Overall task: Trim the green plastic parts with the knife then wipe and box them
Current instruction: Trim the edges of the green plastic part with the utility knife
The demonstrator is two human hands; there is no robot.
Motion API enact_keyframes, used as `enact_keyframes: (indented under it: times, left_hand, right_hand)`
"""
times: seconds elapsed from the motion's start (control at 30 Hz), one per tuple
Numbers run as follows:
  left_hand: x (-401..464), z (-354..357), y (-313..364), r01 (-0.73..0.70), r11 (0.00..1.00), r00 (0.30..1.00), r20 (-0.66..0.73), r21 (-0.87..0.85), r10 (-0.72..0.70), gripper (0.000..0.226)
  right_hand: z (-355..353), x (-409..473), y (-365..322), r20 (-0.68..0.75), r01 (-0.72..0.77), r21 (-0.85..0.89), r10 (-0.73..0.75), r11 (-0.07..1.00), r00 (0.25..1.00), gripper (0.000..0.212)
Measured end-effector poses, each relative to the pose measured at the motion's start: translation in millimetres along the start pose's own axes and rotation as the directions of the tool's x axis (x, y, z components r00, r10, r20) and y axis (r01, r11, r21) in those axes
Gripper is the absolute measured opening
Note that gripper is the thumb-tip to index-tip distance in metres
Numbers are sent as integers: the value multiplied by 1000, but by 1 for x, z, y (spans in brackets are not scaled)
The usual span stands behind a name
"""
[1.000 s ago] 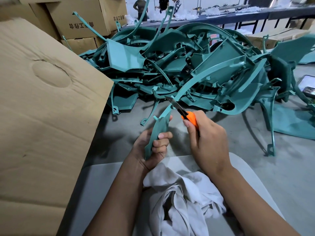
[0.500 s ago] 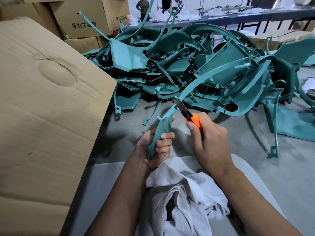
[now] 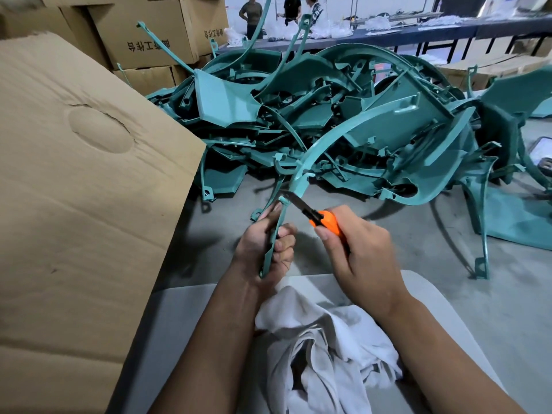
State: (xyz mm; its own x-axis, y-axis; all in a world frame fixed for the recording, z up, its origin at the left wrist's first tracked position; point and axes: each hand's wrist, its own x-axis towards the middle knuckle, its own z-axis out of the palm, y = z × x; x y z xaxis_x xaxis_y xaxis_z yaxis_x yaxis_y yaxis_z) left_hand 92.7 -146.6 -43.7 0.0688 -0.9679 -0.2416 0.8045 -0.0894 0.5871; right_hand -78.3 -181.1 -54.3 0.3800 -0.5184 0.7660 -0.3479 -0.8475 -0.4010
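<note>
green plastic parts [image 3: 343,121], glossy curved ribs and panels, lie heaped on the grey table [image 3: 448,264] beside a creased cardboard box [image 3: 74,204]. left hand [image 3: 265,249] keeps a tight grip on one long arched strip [image 3: 328,147]. right hand [image 3: 361,252] clasps the orange-handled knife [image 3: 316,215], blade touching the strip, above a crumpled white cloth [image 3: 322,348].

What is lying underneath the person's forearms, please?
A crumpled white cloth lies on a pale grey surface below them. Whatever lies under the cloth's folds is covered.
</note>
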Motion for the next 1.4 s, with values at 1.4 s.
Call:
enact_keyframes:
  times: [1.4]
  left_hand:
    - [-10,8,16,-542,725,724,-201,425,660,34]
  right_hand:
    - [0,0,-6,38,20,-164,-14,986,999,37]
